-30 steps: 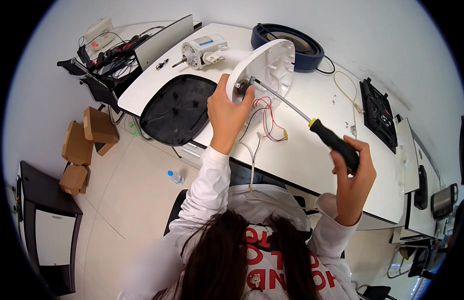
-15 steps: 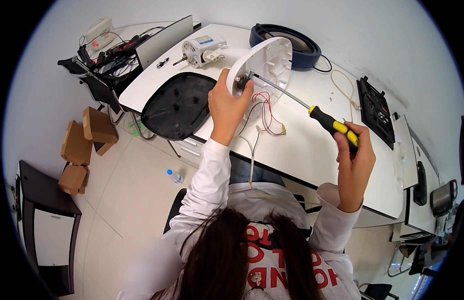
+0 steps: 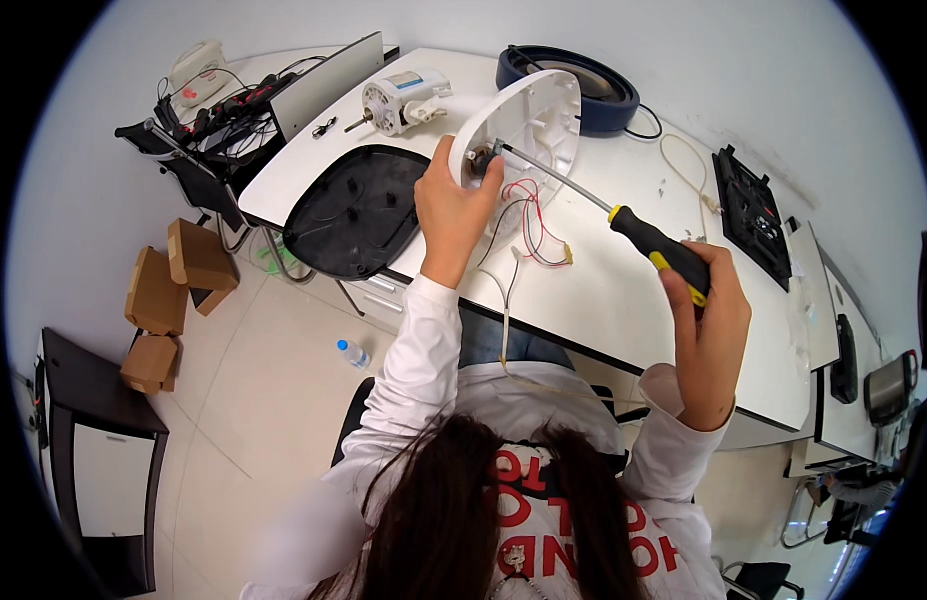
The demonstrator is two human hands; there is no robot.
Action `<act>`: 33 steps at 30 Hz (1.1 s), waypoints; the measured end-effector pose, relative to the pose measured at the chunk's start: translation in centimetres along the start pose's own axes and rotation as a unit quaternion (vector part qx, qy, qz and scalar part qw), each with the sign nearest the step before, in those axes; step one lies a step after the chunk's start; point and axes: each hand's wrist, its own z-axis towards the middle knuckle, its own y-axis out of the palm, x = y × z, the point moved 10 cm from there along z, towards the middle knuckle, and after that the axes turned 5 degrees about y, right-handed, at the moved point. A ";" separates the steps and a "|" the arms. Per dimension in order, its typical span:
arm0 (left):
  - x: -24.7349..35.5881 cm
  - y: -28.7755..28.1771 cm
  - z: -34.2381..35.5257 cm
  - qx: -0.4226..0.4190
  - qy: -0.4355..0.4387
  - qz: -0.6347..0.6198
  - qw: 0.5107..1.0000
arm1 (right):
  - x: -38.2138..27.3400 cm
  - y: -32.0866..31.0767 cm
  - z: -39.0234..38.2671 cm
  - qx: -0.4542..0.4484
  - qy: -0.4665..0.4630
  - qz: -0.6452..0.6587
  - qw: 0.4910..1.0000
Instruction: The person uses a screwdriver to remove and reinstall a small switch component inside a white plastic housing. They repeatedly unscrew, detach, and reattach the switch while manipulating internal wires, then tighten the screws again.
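My left hand [image 3: 456, 205] grips the near left rim of a white plastic housing [image 3: 484, 115], propped on edge with its hollow inside facing right. Its thumb lies beside a small dark round part [image 3: 479, 163] inside. In my right hand [image 3: 712, 325] is the black and yellow handle of a screwdriver [image 3: 656, 245]. The long shaft slants up and left, with its tip at a small metal piece by my left thumb; the exact contact is too small to tell. Red and black wires [image 3: 532, 215] with a yellowish connector hang below the housing, and a pale cable [image 3: 505, 320] runs over the table edge.
Left of the housing lies a black plastic base cover [image 3: 359, 210], with a white motor [image 3: 399, 105] behind it. A dark blue round appliance part [image 3: 609, 115] stands at the back. To the right is a black tool case [image 3: 752, 215]. A bottle [image 3: 353, 353] and cardboard boxes [image 3: 156, 290] stand on the floor.
The screwdriver handle has turned in my right hand, so its yellow patches show differently, and my fingers have shifted round it. My left hand and the housing stay almost in place.
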 end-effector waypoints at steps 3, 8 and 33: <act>0.1 -0.1 0.0 -0.001 0.002 0.006 1.000 | 1.1 0.9 0.1 -0.015 0.044 -0.078 0.996; -0.1 -0.1 0.0 -0.001 -0.007 0.009 1.000 | -0.7 1.5 -0.8 -0.089 0.040 -0.011 0.995; -0.1 0.4 0.2 0.012 -0.028 0.051 0.998 | -3.1 1.6 3.6 -0.175 -0.154 -0.098 0.968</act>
